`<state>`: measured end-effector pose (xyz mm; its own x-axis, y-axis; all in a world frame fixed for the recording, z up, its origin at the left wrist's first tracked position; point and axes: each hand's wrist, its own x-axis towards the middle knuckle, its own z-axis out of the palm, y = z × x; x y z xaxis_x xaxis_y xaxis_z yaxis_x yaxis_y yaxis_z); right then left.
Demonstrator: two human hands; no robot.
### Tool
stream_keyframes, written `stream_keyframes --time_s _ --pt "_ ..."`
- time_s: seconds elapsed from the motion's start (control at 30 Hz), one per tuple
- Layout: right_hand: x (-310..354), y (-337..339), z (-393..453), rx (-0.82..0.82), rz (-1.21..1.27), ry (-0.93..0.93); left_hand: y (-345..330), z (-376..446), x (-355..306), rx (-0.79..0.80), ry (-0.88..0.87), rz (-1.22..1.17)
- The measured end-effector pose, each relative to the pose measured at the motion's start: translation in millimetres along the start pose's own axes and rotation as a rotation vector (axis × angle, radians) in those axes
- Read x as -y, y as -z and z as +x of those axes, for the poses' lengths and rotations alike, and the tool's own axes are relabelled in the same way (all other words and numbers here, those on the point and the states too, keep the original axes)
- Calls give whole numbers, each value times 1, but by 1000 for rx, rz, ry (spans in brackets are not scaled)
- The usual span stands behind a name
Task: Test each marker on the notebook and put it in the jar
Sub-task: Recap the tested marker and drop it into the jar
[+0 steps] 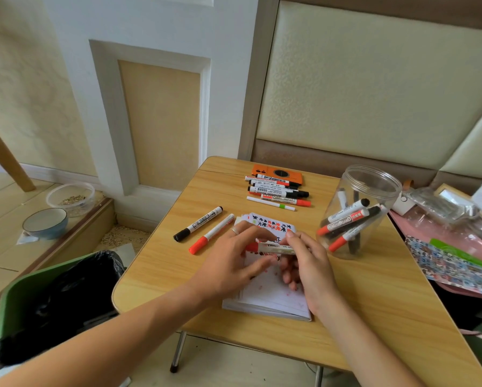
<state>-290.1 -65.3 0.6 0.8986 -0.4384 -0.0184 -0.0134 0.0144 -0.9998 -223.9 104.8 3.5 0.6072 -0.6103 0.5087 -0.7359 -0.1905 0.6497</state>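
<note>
1. A red-capped whiteboard marker [270,248] lies crosswise between the two hands above the notebook [273,297]; most of its white barrel is covered by fingers, and its label is too blurred to read.
2. The left hand [231,263] has its fingers curled over the marker's red cap end, a ring on one finger; the thumb points toward the other hand.
3. The right hand [306,261] pinches the barrel's other end between thumb and forefinger; its remaining fingers are tucked underneath and hard to make out.
4. The notebook's far page carries black and red test marks, partly hidden by both hands.
5. The clear plastic jar [359,210] stands to the right of the notebook, open-topped, with several red and black markers leaning inside; their count is unclear through the plastic.
6. Left of the notebook lie a black-capped marker [198,224] and a red-capped marker [211,234], side by side.
7. At the table's far edge a cluster of markers [278,191] rests partly on an orange object [277,173] that I cannot identify.
8. The wooden folding table [373,317] stands against a padded wall panel.
9. A green bin [19,297] with a black liner stands at the left, and bowls [45,223] sit on the floor beyond it.
10. Clutter at the right edge is cut off.
</note>
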Motion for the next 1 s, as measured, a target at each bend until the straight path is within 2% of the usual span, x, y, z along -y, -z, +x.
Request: stream_keyframes --time_s 0.23,0.37,0.6,0.7,0.83,0.9,1.0 --pt "0 -5 -2 12 -41 -4 -4 -1 1 -14 280 -328" --pt "-1 -6 0 -17 -55 5 -9 -1 1 -14 346 -433" --pt "-1 -7 -1 -20 -84 7 -13 0 5 -16 366 -465" --pt "-2 -5 2 10 -88 -25 -8 2 5 -23 344 -290" --pt "-3 -5 4 40 -196 -29 5 6 12 -14 94 289" --pt "-3 -6 4 46 -251 -14 7 4 15 -11 35 415" --pt "-5 -8 6 41 -239 7 9 2 22 -70 48 517"
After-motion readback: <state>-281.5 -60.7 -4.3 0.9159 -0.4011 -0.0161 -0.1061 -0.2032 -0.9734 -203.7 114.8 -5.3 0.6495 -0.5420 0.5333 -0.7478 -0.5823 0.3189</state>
